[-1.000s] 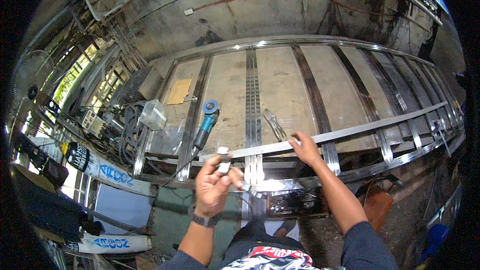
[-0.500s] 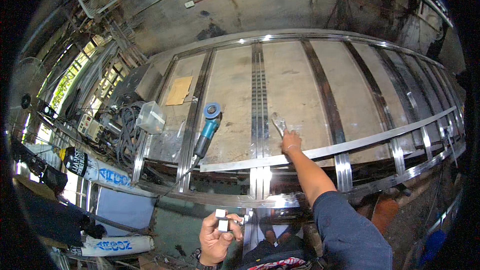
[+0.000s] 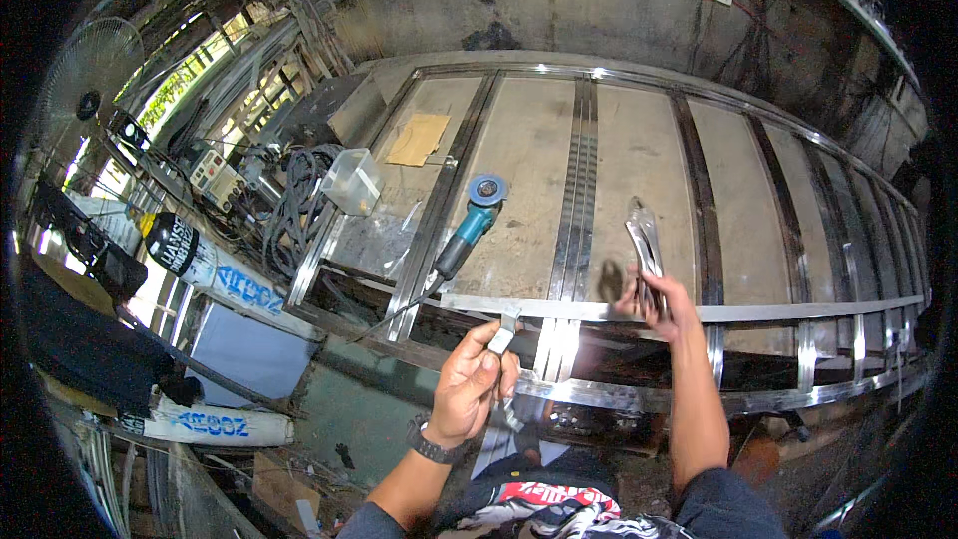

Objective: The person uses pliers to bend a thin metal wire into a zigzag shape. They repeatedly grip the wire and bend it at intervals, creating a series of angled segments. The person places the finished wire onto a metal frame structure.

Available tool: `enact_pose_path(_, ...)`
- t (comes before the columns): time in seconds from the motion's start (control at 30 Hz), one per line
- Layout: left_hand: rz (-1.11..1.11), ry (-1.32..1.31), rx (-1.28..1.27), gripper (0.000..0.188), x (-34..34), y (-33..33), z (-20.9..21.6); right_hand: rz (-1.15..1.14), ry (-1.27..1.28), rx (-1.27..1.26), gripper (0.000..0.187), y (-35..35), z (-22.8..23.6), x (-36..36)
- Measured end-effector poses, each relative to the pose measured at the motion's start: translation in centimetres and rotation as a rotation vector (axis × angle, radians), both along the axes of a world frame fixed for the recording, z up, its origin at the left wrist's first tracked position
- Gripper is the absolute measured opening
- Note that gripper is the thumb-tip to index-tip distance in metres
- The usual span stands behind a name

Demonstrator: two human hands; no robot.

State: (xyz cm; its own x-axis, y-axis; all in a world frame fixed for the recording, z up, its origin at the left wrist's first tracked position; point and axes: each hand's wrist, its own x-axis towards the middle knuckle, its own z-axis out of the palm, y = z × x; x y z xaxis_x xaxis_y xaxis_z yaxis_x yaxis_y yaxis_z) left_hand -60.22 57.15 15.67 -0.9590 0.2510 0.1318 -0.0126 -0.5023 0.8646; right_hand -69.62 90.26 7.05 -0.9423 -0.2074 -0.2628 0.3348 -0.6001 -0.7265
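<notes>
My left hand [image 3: 464, 399] pinches a small bent metal piece [image 3: 502, 339] in front of the frame's near edge. Another shiny bit of metal shows under its fingers. Farther right, my right hand [image 3: 667, 307] grips silver locking pliers [image 3: 644, 240] by the handles, jaws pointing away from me. The pliers are held above a panel between two rails of a long, shiny metal frame [image 3: 581, 150]. Close to both hands, a flat metal bar [image 3: 788, 312] lies across the rails along the near side.
A teal angle grinder [image 3: 469, 235] with a disc rests on the frame, its cord trailing toward me. Beside it are a clear plastic box [image 3: 352, 182] and brown cardboard [image 3: 418, 140]. Gas cylinders [image 3: 215, 274], coiled cables [image 3: 299, 205] and a fan [image 3: 90, 90] stand at left.
My right hand has picked the locking pliers up off the panel and drawn them back toward me. My left hand has risen toward the bar with the metal piece. The view has shifted left.
</notes>
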Motion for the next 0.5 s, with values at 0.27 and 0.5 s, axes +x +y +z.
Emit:
enact_pose_path(0.27,-0.304,0.016,0.155,0.051,-2.8,1.8,-0.5,-0.058,0.175,-0.013,0.054,-6.3,9.1,18.8)
enact_pose_path(0.5,-0.502,-0.028,0.155,0.051,-2.3,5.0,0.0,-0.065,0.231,-0.109,0.084,-9.4,11.6,23.1)
